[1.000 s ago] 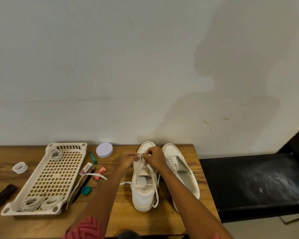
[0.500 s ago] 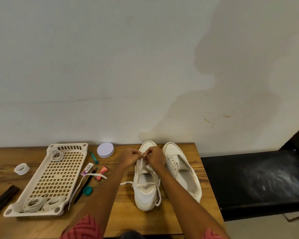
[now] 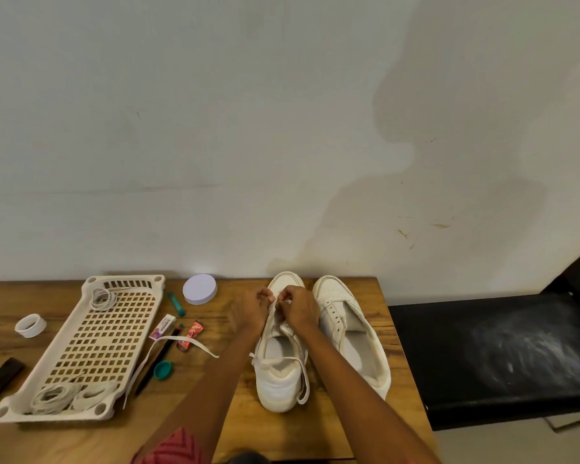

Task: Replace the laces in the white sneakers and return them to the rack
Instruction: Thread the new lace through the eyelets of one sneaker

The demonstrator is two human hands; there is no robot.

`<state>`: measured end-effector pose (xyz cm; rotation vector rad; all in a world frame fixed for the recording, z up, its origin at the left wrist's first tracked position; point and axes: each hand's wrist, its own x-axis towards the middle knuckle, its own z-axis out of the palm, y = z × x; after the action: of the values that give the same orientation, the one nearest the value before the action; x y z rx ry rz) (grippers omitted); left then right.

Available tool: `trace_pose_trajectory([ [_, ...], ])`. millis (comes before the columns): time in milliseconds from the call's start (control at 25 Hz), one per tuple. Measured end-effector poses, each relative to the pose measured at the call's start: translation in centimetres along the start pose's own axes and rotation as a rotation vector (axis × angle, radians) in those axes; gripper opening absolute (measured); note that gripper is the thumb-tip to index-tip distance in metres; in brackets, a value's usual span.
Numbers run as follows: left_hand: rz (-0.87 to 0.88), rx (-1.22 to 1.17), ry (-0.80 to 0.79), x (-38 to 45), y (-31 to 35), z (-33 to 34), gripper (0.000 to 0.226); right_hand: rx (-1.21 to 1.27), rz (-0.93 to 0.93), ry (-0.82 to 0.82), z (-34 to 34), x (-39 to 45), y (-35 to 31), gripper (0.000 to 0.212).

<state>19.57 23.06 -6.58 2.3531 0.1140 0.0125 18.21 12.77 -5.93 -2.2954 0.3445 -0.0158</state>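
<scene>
Two white sneakers stand side by side on the wooden table (image 3: pixel 332 426), toes toward the wall. My left hand (image 3: pixel 250 311) and my right hand (image 3: pixel 298 308) meet over the eyelets of the left sneaker (image 3: pixel 280 380), both pinching its white lace (image 3: pixel 303 373) near the toe. The lace's loose ends drape over the heel and down the sneaker's right side. The right sneaker (image 3: pixel 352 333) has bare eyelets and no lace. Another flat white lace (image 3: pixel 178 344) trails across the table from the cream plastic rack (image 3: pixel 91 343).
The rack holds coiled laces at its near end (image 3: pixel 59 396) and far end (image 3: pixel 103 298). Beside it lie a white lid (image 3: pixel 200 289), a teal cap (image 3: pixel 163 370), a pen, small packets and a tape roll (image 3: pixel 30 325). A black bench (image 3: pixel 493 356) adjoins the table's right edge.
Both hands have shifted slightly toward the toe of the left sneaker and drawn closer together on the lace. The view has tilted a little; the sneakers have not moved.
</scene>
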Motion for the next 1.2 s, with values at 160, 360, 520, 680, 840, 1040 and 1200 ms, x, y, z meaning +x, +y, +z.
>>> trace_pose_trajectory([
  [160,0.009,0.073,0.035,0.2,0.5,0.1,0.015,-0.083,0.015,0.023,0.1,-0.1,-0.2,0.018],
  [360,-0.017,0.035,0.028,0.7,0.6,0.2,0.016,-0.089,-0.003,0.023,0.3,-0.2,-0.1,0.015],
  [520,-0.04,-0.043,-0.015,1.4,-0.2,0.3,0.023,0.005,-0.052,0.102,-0.2,-1.0,-0.4,0.019],
  [680,-0.17,-0.239,0.034,1.3,0.7,-0.5,0.017,-0.096,-0.231,0.206,-1.2,-2.0,-1.3,0.021],
  [840,-0.375,-0.824,0.108,1.3,3.0,-4.3,0.021,-0.252,-0.159,0.074,-1.2,-2.9,-1.8,0.029],
  [1040,-0.314,-0.912,0.637,4.4,4.0,-16.0,0.03,-0.328,-0.159,0.046,-2.0,-3.3,-2.0,0.034],
  [1200,-0.132,-0.591,0.948,2.7,4.2,-22.9,0.016,-0.273,-0.104,0.033,-1.9,-4.1,-2.9,0.04],
])
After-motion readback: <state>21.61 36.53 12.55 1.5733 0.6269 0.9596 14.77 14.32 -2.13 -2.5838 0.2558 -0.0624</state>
